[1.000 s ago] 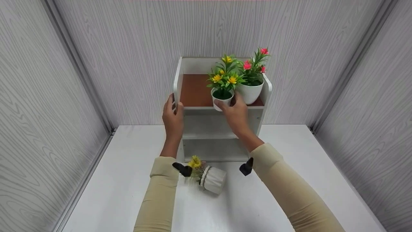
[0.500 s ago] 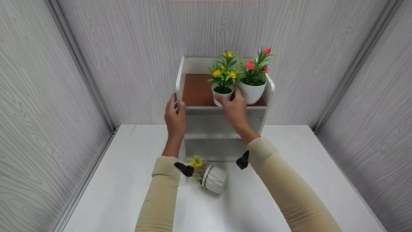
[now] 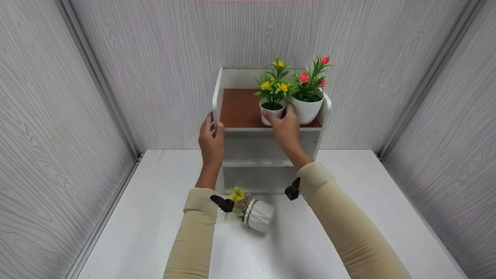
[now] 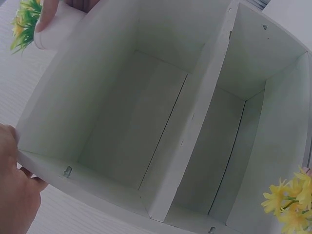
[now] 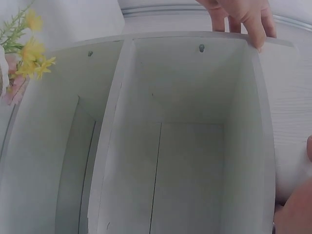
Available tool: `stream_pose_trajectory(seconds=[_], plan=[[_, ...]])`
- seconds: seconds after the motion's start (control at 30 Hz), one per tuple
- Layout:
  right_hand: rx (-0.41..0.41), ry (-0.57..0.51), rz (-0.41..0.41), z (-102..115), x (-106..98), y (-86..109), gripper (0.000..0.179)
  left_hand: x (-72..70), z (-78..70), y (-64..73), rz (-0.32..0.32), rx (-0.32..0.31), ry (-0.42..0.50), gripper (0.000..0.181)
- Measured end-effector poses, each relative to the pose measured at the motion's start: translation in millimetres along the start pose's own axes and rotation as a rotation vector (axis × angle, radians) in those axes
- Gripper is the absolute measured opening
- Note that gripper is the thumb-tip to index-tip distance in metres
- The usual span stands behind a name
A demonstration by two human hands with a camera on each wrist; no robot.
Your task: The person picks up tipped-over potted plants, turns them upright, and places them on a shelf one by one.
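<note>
A small white pot with a yellow-flowered artificial plant stands upright at the front of the brown top board of a white shelf unit. My right hand pinches this pot, thumb in front and fingers at its right side. My left hand grips the unit's left side panel, thumb at the front edge and fingers outside; the left wrist view also shows the left hand at the unit's corner. Just right of the small pot is a larger white pot with a pink-flowered plant.
On the white table before the unit, a wrinkled white pot lies on its side. Its yellow flowers point left, near the unit's base. Below the top board are two open compartments. Grey wood-grain walls enclose the table.
My right hand has lowered the small yellow-flowered plant, moved it back onto the top board, then slid it slightly right towards the pink one. The left hand keeps its grip on the side panel.
</note>
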State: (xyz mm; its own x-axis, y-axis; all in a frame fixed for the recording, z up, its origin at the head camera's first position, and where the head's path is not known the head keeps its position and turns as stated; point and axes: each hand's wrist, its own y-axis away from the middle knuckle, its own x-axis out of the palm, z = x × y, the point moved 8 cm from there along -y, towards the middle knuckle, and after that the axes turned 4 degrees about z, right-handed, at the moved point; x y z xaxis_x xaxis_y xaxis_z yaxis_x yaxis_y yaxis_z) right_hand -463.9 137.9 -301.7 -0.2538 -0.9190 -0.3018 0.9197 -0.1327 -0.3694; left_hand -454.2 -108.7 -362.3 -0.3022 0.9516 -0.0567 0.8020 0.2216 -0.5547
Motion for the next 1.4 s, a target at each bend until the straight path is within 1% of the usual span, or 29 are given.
stream_pose_trajectory(seconds=[0.23, 0.47, 0.6, 0.9, 1.03, 1.13, 1.2, 1.3, 1.4], plan=[[0.033, 0.016, 0.008, -2, 0, -4.1, 0.077, 1.4, -1.3, 0.5, 0.003, -0.007, 0.002, 0.053], [0.046, 0.089, 0.017, -1, -1, -7.5, 0.08, 3.4, -1.5, -0.7, 0.005, -0.004, 0.006, 0.055], [0.061, 0.086, 0.019, -3, -1, -6.7, 0.078, 4.5, -0.7, -0.4, 0.003, -0.01, 0.007, 0.053], [0.03, 0.099, -0.003, -2, -5, 0.1, 0.077, 5.9, -1.7, -0.4, 0.003, -0.002, 0.006, 0.052], [0.008, 0.081, -0.005, 0, -8, 9.3, 0.077, 5.2, -1.7, -0.2, -0.003, -0.002, -0.007, 0.052], [-0.021, 0.03, -0.007, 1, -12, 19.6, 0.072, 4.5, -2.0, -0.4, -0.008, 0.001, -0.014, 0.052], [-0.058, 0.0, -0.014, 3, -16, 28.1, 0.07, 4.1, -1.6, -0.5, -0.01, 0.0, -0.018, 0.052], [-0.101, -0.014, -0.002, 4, -20, 42.9, 0.072, 4.2, -0.7, -1.0, -0.004, -0.003, -0.018, 0.053], [-0.122, -0.005, 0.034, 2, -22, 60.1, 0.078, 4.2, 0.2, -1.4, 0.005, 0.003, -0.008, 0.053]])
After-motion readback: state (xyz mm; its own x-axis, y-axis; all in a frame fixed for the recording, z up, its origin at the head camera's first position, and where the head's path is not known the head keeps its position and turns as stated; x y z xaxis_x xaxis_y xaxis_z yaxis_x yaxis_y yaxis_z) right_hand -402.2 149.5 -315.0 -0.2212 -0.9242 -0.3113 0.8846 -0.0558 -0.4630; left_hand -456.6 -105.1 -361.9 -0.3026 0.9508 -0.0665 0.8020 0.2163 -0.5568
